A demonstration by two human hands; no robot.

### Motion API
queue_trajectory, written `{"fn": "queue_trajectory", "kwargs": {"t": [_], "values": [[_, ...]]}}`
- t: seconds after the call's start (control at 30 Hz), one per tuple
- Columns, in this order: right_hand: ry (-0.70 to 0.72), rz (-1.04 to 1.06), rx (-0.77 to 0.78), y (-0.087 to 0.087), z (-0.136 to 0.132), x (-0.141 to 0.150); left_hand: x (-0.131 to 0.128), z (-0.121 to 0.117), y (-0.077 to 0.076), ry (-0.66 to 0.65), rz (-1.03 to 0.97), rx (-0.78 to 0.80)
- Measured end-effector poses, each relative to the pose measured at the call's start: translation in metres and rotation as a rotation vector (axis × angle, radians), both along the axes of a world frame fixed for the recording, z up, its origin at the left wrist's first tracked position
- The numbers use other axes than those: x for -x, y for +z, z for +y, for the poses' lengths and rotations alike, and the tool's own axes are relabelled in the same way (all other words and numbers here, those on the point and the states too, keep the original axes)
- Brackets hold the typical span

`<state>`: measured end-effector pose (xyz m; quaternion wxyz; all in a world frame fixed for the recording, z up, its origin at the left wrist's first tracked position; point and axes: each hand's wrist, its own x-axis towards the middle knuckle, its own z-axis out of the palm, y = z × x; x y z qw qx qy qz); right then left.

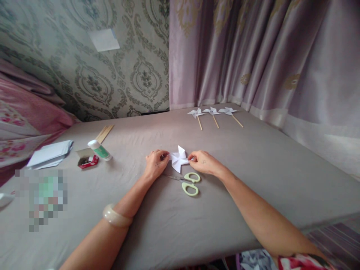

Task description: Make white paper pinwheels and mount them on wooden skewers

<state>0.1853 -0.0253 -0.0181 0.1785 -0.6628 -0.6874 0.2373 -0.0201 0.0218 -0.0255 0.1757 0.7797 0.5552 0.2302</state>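
**Holding a white paper pinwheel (178,158) from both sides**

Pinches its left side with the fingers of the left hand (155,163), narrow on the paper, and its right side with the fingers of the right hand (205,162), equally narrow. Holds it at the middle of the grey cloth (239,187), just beyond green-handled scissors (183,185) lying there. Has three stick-mounted pinwheels (211,111) at the back right, near the curtain (182,56); to the left, a white-capped tube (100,150) beside a red box (89,163), with wooden sticks (105,134) behind and stacked white paper (50,153) farther left.
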Motion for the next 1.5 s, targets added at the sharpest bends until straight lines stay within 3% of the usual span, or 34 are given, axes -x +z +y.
{"fn": "queue_trajectory", "kwargs": {"t": [0.4, 0.77, 1.07, 1.3, 1.5], "values": [[-0.113, 0.108, -0.136, -0.01, 0.006, 0.001, 0.0, -0.001, -0.002, 0.062, -0.008, 0.026], [-0.165, 0.537, -0.105, -0.025, 0.019, 0.0, -0.003, -0.007, 0.008, 0.106, 0.023, 0.097], [-0.297, 0.364, -0.331, -0.024, 0.018, -0.007, -0.003, -0.013, 0.013, 0.162, 0.014, 0.101], [-0.194, 0.307, -0.405, -0.009, 0.006, 0.004, 0.007, -0.007, 0.004, 0.193, -0.12, 0.045], [0.02, 0.166, -0.401, -0.005, -0.008, 0.019, 0.028, -0.018, 0.007, 0.077, -0.186, 0.02]]}}
